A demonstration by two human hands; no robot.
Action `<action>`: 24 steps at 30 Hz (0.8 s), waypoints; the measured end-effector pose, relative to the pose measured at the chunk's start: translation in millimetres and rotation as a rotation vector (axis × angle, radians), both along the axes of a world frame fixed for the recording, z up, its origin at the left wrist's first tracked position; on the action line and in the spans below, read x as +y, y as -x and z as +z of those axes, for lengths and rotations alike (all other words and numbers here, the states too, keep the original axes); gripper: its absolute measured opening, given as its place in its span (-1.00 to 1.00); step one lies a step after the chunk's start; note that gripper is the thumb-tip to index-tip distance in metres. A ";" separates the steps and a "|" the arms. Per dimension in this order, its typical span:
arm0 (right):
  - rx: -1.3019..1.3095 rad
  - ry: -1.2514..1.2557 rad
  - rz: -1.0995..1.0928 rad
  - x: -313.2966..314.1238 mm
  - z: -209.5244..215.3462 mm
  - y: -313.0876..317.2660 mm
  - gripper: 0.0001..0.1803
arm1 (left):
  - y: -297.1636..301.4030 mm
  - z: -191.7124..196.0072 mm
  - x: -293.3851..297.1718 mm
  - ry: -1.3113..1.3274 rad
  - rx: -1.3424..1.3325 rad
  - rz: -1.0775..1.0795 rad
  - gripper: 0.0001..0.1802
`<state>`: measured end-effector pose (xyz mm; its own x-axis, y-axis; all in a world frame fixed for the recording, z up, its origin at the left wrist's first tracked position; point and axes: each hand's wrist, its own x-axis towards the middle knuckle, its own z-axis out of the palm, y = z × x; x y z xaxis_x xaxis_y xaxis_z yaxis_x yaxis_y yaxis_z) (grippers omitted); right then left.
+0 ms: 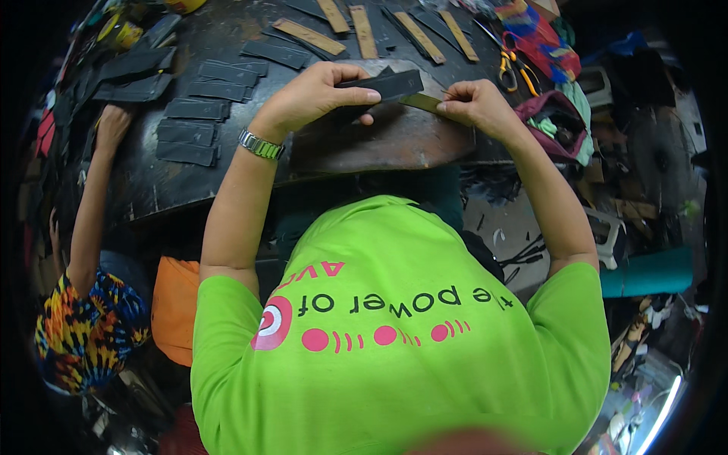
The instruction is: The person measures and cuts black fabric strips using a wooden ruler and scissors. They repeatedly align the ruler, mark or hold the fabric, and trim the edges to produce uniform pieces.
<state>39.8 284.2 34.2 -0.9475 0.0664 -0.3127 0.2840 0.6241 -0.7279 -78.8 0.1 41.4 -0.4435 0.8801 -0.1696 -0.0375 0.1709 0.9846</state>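
My left hand (322, 95) grips a few flat black strips (398, 84), thumb on top and fingers underneath; they look like leather or a similar sheet material. Between the thumb and fingertips of my right hand (479, 110) is the end of a thin olive-yellow strip (421, 101). Its other end meets the black strips, and I cannot tell whether it is joined to them. Both hands are above a worn dark board (387, 148) at the table's near edge.
Black pieces (196, 111) lie in stacked rows at left on the dark table (152, 186). Several tan-faced strips (364, 32) lie along the back. Orange-handled scissors (516, 72) and a maroon pouch (557, 125) are at right. At far left, a co-worker's hand (114, 125) touches black pieces.
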 end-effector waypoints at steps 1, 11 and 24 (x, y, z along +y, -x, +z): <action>0.112 -0.116 0.055 -6.7 1.8 2.2 -0.71 | 2.2 0.1 -6.1 -0.042 -0.060 0.047 -0.74; 0.145 0.946 -0.224 -75.2 27.6 47.9 -0.69 | 15.0 9.2 7.5 -0.374 -0.178 0.213 -0.64; 0.326 0.995 -0.240 -100.5 16.3 143.3 -0.87 | 82.8 8.0 6.5 -0.372 -0.464 0.218 -0.55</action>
